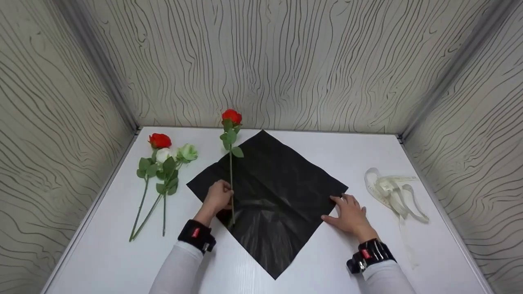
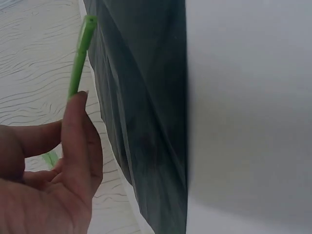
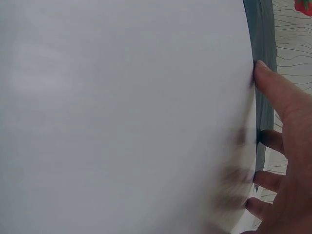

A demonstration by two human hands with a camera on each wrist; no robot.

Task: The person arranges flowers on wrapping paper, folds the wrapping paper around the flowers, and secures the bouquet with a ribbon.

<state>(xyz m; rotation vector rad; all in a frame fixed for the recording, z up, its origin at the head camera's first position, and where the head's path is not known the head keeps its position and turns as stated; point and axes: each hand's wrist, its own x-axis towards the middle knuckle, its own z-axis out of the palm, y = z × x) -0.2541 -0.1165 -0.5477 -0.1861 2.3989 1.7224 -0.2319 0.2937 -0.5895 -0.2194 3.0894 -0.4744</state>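
My left hand (image 1: 218, 197) pinches the green stem of a red rose (image 1: 231, 117) above the left part of a black square sheet (image 1: 282, 179). The bloom points toward the back wall, past the sheet's upper left edge. In the left wrist view the cut end of the stem (image 2: 82, 53) sticks out beyond the fingers of the left hand (image 2: 63, 165). My right hand (image 1: 349, 214) rests with spread fingers at the sheet's right corner. In the right wrist view its fingertips (image 3: 261, 69) touch the edge of the dark sheet (image 3: 265, 44).
On the left of the white table (image 1: 102, 249) lie another red rose (image 1: 159, 141), a white rose (image 1: 164, 155) and a pale green rose (image 1: 187, 152), their stems crossing. A loose cream ribbon (image 1: 394, 192) is heaped on the right. Patterned walls (image 1: 265, 61) enclose the table's back and sides.
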